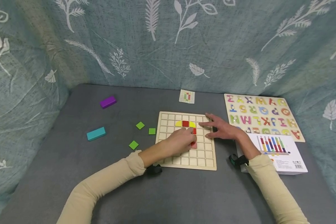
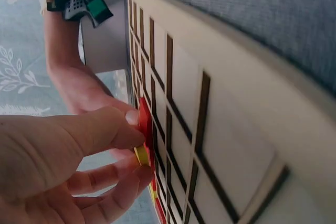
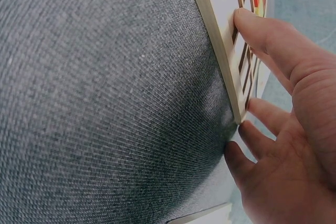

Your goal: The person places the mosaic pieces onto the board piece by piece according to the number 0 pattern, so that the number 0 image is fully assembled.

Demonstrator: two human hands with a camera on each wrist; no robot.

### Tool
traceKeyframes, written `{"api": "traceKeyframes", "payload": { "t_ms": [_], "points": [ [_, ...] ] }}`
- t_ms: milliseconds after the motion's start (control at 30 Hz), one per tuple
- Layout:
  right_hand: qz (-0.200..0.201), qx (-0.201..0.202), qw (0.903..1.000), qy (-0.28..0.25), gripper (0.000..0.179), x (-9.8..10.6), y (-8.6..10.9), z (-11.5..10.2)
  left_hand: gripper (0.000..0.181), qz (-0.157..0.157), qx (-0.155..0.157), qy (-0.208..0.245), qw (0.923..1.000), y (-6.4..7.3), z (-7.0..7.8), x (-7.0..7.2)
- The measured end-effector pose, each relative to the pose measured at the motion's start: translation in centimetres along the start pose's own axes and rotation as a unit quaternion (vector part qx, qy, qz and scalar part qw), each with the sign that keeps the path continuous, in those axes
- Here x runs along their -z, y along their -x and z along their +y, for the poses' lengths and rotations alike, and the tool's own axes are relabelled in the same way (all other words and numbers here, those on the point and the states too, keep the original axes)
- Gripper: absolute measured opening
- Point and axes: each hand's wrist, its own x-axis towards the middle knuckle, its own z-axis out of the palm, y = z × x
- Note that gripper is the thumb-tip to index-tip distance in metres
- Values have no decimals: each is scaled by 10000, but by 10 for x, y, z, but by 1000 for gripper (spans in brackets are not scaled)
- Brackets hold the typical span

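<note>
A wooden grid board (image 1: 204, 154) lies on the dark table. My left hand (image 1: 180, 140) is over its middle, with thumb and fingers pinching a small yellow tile (image 2: 141, 156) close to the board's surface. Beside that tile, red tiles (image 2: 145, 121) sit in the grid. Along an upper row, a red tile (image 1: 185, 123) lies between two yellow pieces (image 1: 192, 124); my left hand covers part of the arrangement. Across the board's right edge rests my right hand (image 1: 222, 128), its fingers spread and touching the board, with nothing held.
Three green tiles (image 1: 152, 131) lie left of the board. A teal block (image 1: 96, 134) and a purple block (image 1: 108, 102) are farther left. Behind the board is a pattern card (image 1: 187, 96). An alphabet board (image 1: 257, 113) and a white box (image 1: 285, 161) stand at right.
</note>
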Motion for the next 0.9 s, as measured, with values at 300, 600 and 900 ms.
{"api": "traceKeyframes", "payload": {
  "t_ms": [300, 600, 900],
  "points": [
    [-7, -48, 10000, 45, 57, 2, -1, -2, 15, -190, 145, -214, 9995, 5, 6, -2],
    [20, 34, 10000, 6, 57, -2, 0, 1, 15, -243, -366, -118, 9990, 15, 18, -10],
    [51, 46, 10000, 24, 57, -1, 0, 0, 17, -207, -504, 186, 9983, 16, 18, -16]
  ]
}}
